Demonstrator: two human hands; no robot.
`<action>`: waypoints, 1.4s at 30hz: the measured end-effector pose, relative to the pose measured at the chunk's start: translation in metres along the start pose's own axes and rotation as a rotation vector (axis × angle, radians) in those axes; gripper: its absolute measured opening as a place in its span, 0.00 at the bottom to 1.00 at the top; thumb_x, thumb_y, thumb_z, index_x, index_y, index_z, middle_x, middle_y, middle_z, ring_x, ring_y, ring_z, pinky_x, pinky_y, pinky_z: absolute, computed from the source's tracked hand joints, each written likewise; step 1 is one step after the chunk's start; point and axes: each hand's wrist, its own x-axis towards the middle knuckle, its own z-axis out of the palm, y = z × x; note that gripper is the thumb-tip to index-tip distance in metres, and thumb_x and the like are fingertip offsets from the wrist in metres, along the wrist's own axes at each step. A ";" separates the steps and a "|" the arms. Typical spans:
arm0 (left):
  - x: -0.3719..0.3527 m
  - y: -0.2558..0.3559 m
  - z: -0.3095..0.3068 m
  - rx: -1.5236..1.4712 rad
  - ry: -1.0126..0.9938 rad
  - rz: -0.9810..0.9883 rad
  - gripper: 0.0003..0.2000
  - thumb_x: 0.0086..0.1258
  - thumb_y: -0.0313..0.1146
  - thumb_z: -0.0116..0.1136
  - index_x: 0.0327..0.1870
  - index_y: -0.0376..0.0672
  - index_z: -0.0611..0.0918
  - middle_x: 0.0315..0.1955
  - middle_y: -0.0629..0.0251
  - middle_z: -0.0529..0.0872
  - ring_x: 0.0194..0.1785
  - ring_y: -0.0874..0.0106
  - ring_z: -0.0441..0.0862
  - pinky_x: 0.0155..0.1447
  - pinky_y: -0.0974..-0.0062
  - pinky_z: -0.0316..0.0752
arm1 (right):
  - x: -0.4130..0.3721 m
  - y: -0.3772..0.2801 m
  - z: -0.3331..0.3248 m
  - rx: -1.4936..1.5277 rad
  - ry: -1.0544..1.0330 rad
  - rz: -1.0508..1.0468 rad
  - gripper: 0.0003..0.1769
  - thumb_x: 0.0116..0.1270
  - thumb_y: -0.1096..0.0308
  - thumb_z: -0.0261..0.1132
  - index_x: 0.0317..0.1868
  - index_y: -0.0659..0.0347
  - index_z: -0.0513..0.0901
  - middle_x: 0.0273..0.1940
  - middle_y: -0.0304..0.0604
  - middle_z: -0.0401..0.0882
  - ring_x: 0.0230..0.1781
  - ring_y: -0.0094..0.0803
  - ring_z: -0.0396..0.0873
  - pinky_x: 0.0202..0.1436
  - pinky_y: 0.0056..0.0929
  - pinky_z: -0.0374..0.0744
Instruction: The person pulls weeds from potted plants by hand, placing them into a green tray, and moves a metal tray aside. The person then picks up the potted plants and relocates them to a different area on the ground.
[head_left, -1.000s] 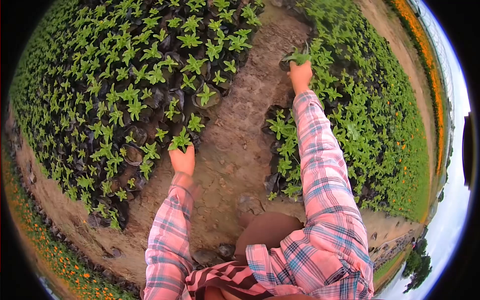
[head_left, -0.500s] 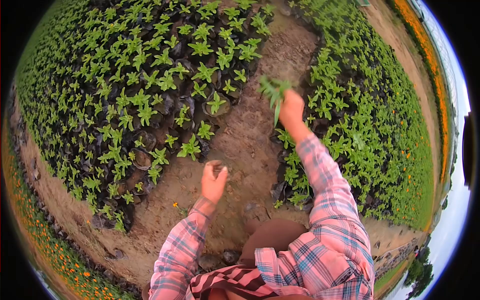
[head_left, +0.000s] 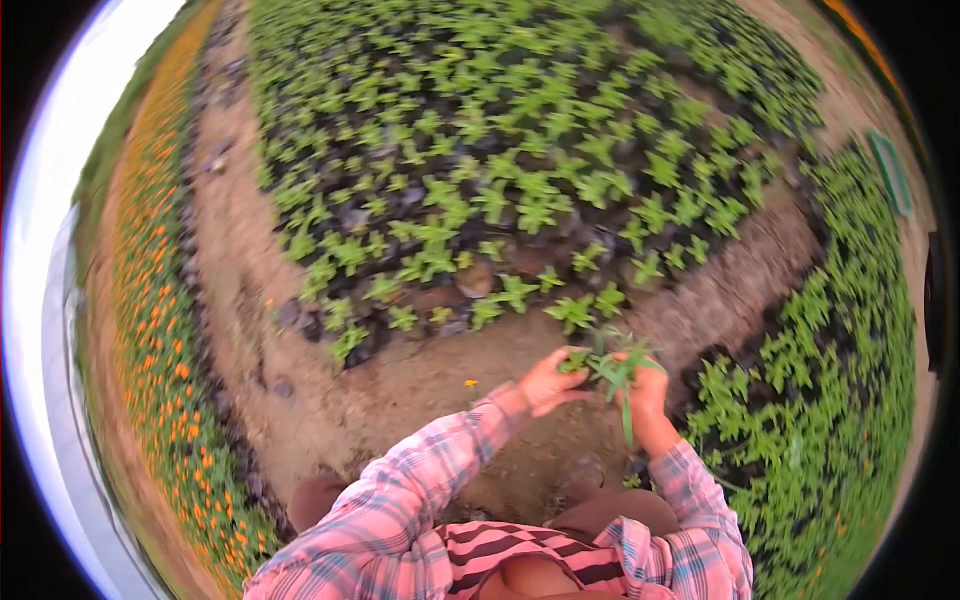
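My right hand [head_left: 645, 385] is closed around a bunch of green leafy weeds [head_left: 617, 370], whose long narrow leaves hang below the fingers. Just to its left, my left hand [head_left: 550, 383] curls its fingers and thumb about a small green sprig [head_left: 574, 362]. Motion blur hides the exact grip there. Both hands are close together above the bare soil path, in front of the nearest row of potted seedlings [head_left: 573, 312].
Dense seedlings in dark bags fill the bed [head_left: 480, 180] ahead, and another bed [head_left: 800, 400] lies to the right. A soil strip [head_left: 740, 280] runs between them. Orange flowers [head_left: 180, 370] line the far left. A small orange flower [head_left: 470, 384] sits on the ground.
My view has turned left. My right hand has come back from the right-hand bed with the bunch, and my left hand has moved over beside it.
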 end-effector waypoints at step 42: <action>-0.088 0.034 -0.030 0.719 0.004 -0.419 0.13 0.73 0.31 0.50 0.56 0.45 0.70 0.45 0.65 0.79 0.45 0.69 0.80 0.44 0.64 0.80 | -0.140 0.020 0.025 0.036 -0.237 0.188 0.13 0.65 0.68 0.60 0.49 0.62 0.79 0.46 0.44 0.81 0.51 0.29 0.77 0.54 0.29 0.75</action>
